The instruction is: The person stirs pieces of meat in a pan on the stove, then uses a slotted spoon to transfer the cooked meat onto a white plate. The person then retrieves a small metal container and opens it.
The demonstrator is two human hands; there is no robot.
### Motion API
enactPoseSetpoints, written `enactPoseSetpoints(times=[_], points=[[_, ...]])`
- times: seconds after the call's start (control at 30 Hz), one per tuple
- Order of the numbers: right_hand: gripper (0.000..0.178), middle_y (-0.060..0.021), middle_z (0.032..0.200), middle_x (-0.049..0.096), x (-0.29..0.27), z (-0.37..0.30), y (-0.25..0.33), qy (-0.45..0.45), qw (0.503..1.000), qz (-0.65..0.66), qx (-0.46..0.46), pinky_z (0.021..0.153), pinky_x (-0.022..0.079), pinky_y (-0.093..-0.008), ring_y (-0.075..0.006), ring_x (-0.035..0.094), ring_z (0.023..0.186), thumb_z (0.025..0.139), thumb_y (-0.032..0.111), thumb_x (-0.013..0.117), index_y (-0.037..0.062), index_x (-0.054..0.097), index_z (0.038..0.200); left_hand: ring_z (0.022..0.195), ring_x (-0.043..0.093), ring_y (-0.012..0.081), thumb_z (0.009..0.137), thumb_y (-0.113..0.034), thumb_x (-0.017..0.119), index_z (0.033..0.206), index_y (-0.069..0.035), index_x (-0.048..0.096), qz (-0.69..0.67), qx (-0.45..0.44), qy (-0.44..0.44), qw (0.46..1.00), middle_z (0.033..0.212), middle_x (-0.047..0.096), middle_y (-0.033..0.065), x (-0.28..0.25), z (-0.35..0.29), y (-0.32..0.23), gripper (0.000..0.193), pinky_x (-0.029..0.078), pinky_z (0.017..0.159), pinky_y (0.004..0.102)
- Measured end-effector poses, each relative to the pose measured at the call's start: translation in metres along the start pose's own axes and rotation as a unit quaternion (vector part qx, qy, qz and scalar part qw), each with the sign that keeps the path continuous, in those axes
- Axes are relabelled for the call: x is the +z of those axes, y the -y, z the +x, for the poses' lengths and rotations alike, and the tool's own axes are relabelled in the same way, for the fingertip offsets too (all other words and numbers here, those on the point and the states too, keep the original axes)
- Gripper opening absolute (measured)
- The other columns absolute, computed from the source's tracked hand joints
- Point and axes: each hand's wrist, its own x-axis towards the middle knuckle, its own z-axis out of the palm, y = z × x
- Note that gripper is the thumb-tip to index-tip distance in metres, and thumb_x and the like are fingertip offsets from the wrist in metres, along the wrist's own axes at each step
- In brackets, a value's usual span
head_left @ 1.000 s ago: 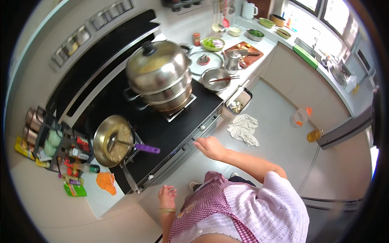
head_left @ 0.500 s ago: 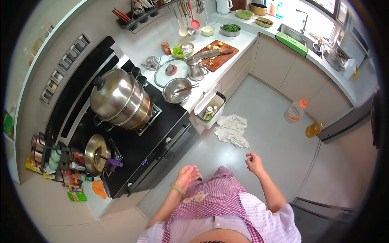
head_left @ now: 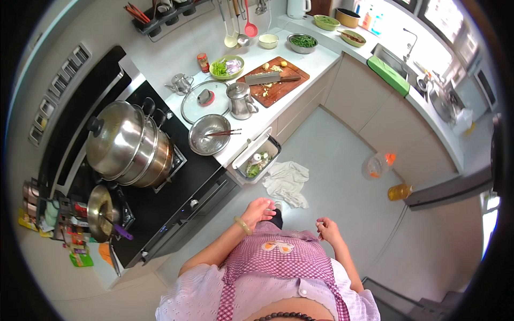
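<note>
My left hand (head_left: 259, 210) hangs in the air in front of the checked apron (head_left: 294, 257), its fingers loosely bent and apart, with nothing in it. A bangle circles that wrist. My right hand (head_left: 328, 230) is at the apron's right side, fingers half curled and nothing visible in them. Neither hand touches any kitchenware. Ahead of the left hand lies a crumpled white cloth (head_left: 286, 183) on the floor. Beyond it, an open waste bin (head_left: 262, 160) with vegetable scraps is at the counter's front.
Left, a large steamer pot (head_left: 131, 144) and a wok (head_left: 101, 214) stand on the stove. The counter bears a steel bowl (head_left: 201, 140) with chopsticks, a metal pitcher (head_left: 241, 101) and a cutting board (head_left: 292, 88) with a cleaver (head_left: 262, 78). Two bottles, a clear jug (head_left: 375, 167) and an oil bottle (head_left: 399, 192), are on the right floor.
My body has turned and moved slightly, so the kitchen shifts leftward in view. My left hand has risen a little; my right hand has lowered toward the apron. Nothing was picked up.
</note>
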Motion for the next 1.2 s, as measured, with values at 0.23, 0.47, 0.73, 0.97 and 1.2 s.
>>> enactPoseSetpoints(times=[0.23, 0.47, 0.73, 0.97, 1.2], points=[[0.029, -0.0106, 0.069, 0.062, -0.056, 0.087, 0.063, 0.013, 0.994, -0.102, -0.034, 0.043, 0.05, -0.0292, -0.0158, 0.06, 0.049, 0.089, 0.019, 0.06, 0.0001, 0.059, 0.111, 0.083, 0.063, 0.0137, 0.097, -0.023, 0.046, 0.108, -0.006, 0.055, -0.054, 0.017, 0.013, 0.998, 0.098, 0.061, 0.0049, 0.021, 0.093, -0.053, 0.022, 0.052, 0.069, 0.027], [0.027, -0.0097, 0.07, 0.063, -0.084, 0.144, 0.135, 0.063, 0.997, -0.053, -0.012, 0.049, 0.05, -0.0308, -0.0159, 0.06, 0.052, 0.089, 0.017, 0.06, 0.0007, 0.059, 0.11, 0.081, 0.063, 0.014, 0.098, -0.024, 0.046, 0.109, -0.006, 0.054, -0.053, 0.002, -0.015, 0.998, 0.098, 0.061, 0.0054, 0.045, 0.148, -0.107, 0.022, 0.052, 0.068, 0.0264], [0.029, -0.0064, 0.073, 0.064, -0.164, 0.253, 0.133, 0.135, 0.984, -0.087, -0.073, 0.051, 0.051, -0.028, -0.0139, 0.06, 0.058, 0.09, 0.016, 0.059, -0.0011, 0.056, 0.113, 0.081, 0.064, 0.0156, 0.098, -0.024, 0.049, 0.109, -0.007, 0.055, -0.116, 0.043, -0.082, 0.989, 0.097, 0.062, 0.0056, 0.074, 0.224, -0.127, 0.022, 0.053, 0.067, 0.0274], [0.034, -0.012, 0.076, 0.067, -0.297, 0.342, 0.146, 0.088, 0.985, -0.088, -0.121, 0.057, 0.052, -0.0311, -0.016, 0.063, 0.061, 0.083, 0.012, 0.059, -0.0001, 0.058, 0.115, 0.082, 0.065, 0.0162, 0.098, -0.028, 0.05, 0.108, -0.007, 0.056, -0.147, 0.029, -0.136, 0.979, 0.098, 0.062, 0.0059, 0.19, 0.27, -0.162, 0.024, 0.054, 0.07, 0.0288], [0.027, -0.008, 0.066, 0.065, -0.358, 0.388, 0.152, 0.141, 0.981, -0.091, -0.092, 0.045, 0.048, -0.0252, -0.0105, 0.058, 0.05, 0.094, 0.022, 0.053, -0.0026, 0.062, 0.101, 0.083, 0.064, 0.0149, 0.098, -0.029, 0.049, 0.107, -0.007, 0.056, -0.154, 0.001, -0.176, 0.972, 0.097, 0.062, 0.006, 0.253, 0.277, -0.169, 0.025, 0.054, 0.07, 0.0286]])
